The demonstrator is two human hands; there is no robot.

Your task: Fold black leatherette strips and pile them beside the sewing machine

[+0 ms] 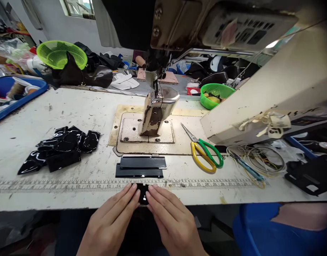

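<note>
At the table's front edge, both hands grip a small glossy black patent-leather piece [143,195]. My left hand [112,217] has its fingers together on the piece's left end, and my right hand [172,217] presses the right end the same way. Both thumbs are mostly hidden below. Just beyond the fingertips lie two flat dark strips [142,163], one partly over the other. A printed ruler scale [80,187] runs along the table under the fingertips. Farther left rests a loose heap of shiny black pieces [63,144].
A post-bed sewing machine [159,110] rises behind the strips. To its right are scissors [203,151] with yellow and green handles, tweezers [247,167] and tangled cord [267,158]. A blue tray [40,90] stands left; a green basket [216,94] sits behind. Someone's arm [140,61] shows beyond.
</note>
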